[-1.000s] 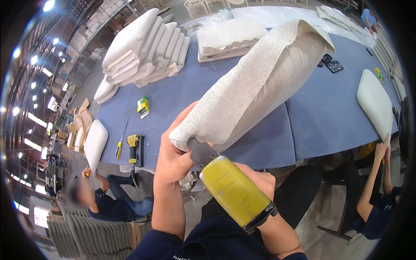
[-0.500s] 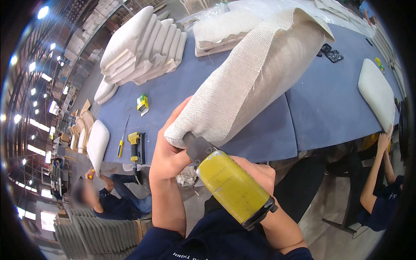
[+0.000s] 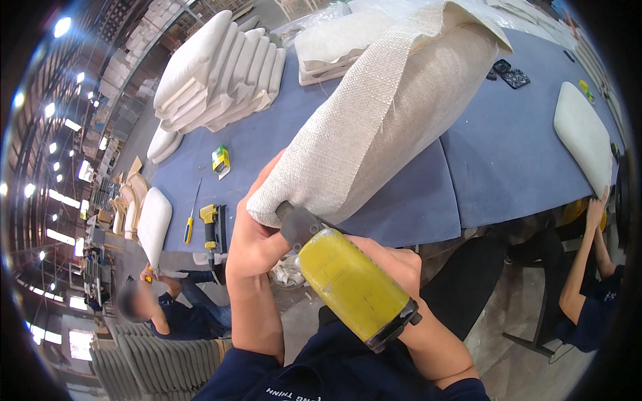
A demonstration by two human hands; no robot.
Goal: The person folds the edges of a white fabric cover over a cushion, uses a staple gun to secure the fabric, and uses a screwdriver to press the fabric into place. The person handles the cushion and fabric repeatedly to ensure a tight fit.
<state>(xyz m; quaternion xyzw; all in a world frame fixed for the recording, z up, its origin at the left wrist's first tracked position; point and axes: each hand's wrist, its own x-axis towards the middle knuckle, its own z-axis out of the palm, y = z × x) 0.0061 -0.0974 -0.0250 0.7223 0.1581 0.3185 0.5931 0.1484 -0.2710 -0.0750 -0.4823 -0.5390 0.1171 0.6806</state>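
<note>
A fabric-covered seat cushion (image 3: 388, 134) in off-white weave is held up on edge over the blue table, slanting from my left hand to the upper right. My left hand (image 3: 253, 244) is closed around its near lower corner, fingers partly hidden behind it. In my right hand (image 3: 391, 264) is a yellow staple gun (image 3: 354, 284) with a black nose and end cap; the gun body covers part of the grip. Its nose touches the folded fabric at that corner, beside my left thumb. Along the cushion's far end, a loose flap of fabric stands up.
On the blue table (image 3: 428, 194) lie a second staple gun (image 3: 212, 227), a screwdriver (image 3: 189, 229), a small green-yellow box (image 3: 221, 162) and a black case (image 3: 515, 78). Stacked cushions (image 3: 214, 80) stand at the far left. People hold cushions at left (image 3: 155, 220) and right (image 3: 582, 130).
The cushion's near corner and the staple gun have shifted slightly left in view, with my hands. My grip on both stays the same.
</note>
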